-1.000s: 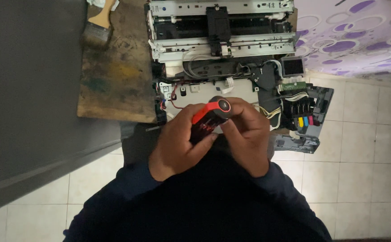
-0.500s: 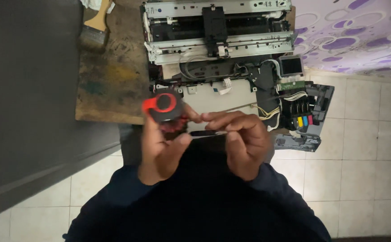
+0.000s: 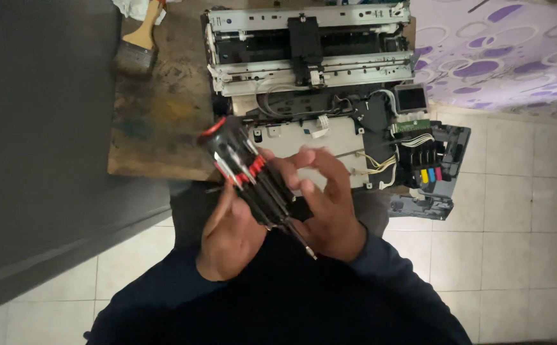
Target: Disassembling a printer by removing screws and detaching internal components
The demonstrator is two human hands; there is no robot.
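A black and red multi-bit screwdriver [image 3: 247, 172] is held over my lap, its round cap up-left and its metal tip pointing down-right. My left hand [image 3: 230, 236] grips the handle from below. My right hand [image 3: 329, 207] rests against the handle's right side, fingers partly spread, touching the shaft area. Just beyond the hands lies an opened printer [image 3: 310, 76] with its cover off, showing the metal rail, black carriage and wiring.
The printer sits on a worn wooden board [image 3: 157, 121]. A paintbrush [image 3: 136, 48] lies at the board's far left. An ink tank unit [image 3: 428, 169] with coloured caps hangs off the printer's right side. Purple-patterned cloth [image 3: 502, 51] lies at right, white floor tiles below.
The screwdriver has been turned from cap-toward-camera to lying diagonally, handle and bits now in view. My right hand's fingers have loosened and spread; both hands shifted slightly toward me.
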